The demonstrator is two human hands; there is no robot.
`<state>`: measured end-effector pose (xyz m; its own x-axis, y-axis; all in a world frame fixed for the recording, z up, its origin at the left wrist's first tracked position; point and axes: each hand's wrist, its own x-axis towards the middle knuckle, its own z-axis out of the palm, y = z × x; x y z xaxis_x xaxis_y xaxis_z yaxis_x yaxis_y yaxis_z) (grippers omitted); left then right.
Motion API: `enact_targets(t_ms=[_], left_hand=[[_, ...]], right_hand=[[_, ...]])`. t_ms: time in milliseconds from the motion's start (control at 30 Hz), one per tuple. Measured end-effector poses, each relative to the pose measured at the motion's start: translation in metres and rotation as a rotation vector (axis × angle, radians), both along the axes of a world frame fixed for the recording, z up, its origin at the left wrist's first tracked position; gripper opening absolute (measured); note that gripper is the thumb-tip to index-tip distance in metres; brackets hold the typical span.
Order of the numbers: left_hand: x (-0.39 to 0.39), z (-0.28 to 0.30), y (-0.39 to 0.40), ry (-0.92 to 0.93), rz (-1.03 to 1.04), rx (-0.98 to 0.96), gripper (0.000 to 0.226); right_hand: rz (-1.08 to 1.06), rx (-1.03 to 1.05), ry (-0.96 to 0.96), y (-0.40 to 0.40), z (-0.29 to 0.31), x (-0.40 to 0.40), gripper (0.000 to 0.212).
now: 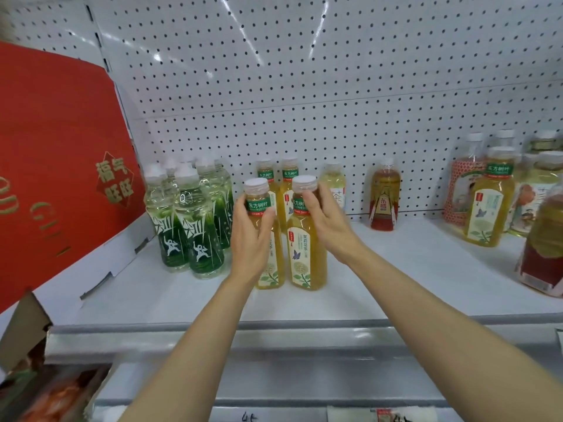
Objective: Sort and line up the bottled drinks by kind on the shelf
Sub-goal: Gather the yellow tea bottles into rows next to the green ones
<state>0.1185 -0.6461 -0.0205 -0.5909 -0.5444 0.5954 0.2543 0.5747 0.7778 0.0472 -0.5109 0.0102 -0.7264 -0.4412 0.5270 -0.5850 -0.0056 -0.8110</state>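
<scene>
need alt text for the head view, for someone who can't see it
Two bare hands, left hand and right hand, each grip a yellow tea bottle, left bottle and right bottle, on a white shelf, beside green-labelled bottles.

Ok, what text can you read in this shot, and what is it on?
"东方树叶": green neck band of the left-held tea bottle.
"茉莉花茶": front label of the right-held tea bottle.
"福气旺旺": red box.
"东鹏": red-labelled bottle.
"茶": pale bottle.
Green bottles' print and price tags: unreadable.

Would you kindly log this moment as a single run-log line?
left hand: grips left jasmine tea bottle | right hand: grips right jasmine tea bottle | both upright on shelf | green bottles grouped left
</scene>
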Motion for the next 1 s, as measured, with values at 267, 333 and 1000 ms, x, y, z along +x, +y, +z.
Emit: enact_targets(t_ms=[267,333,1000], left_hand=[[0.019,-0.043,0.006,-0.536,0.223,-0.143,0.1],[0.011,-0.037,-0.001,-0.622,0.247,-0.153,0.097],[-0.098,-0.024,-0.065,-0.682,0.221,-0.089,0.096]], right_hand=[[-0.248,0.355,0.052,0.015,-0.042,0.0,0.102],[-0.219,0.273,-0.055,0.013,-0.042,-0.001,0.09],[-0.313,0.074,-0.228,-0.077,-0.052,-0.074,0.04]])
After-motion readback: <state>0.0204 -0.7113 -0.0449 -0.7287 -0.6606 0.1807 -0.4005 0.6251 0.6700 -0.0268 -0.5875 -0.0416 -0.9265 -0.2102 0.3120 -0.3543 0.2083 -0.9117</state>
